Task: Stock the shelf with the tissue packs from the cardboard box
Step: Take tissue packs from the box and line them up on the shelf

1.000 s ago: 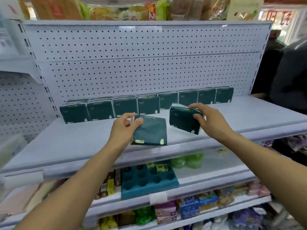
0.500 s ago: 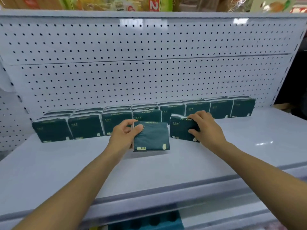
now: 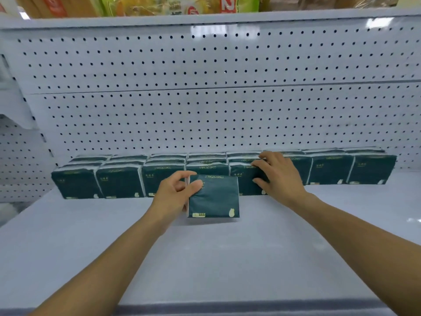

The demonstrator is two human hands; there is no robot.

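Left hand [image 3: 175, 195]: gripping dark green tissue pack [image 3: 215, 197], upright on white shelf [image 3: 227, 258], just before back row [image 3: 330, 168]. Right hand [image 3: 279, 175]: fingers curled round pack in row [image 3: 242, 180].

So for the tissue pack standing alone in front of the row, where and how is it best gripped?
Best across its thickness at the left edge, coming from the left, as the left hand does now. The tissue pack stands upright with its broad face forward, so its narrow sides are easy to pinch; the right hand crowds the other side.
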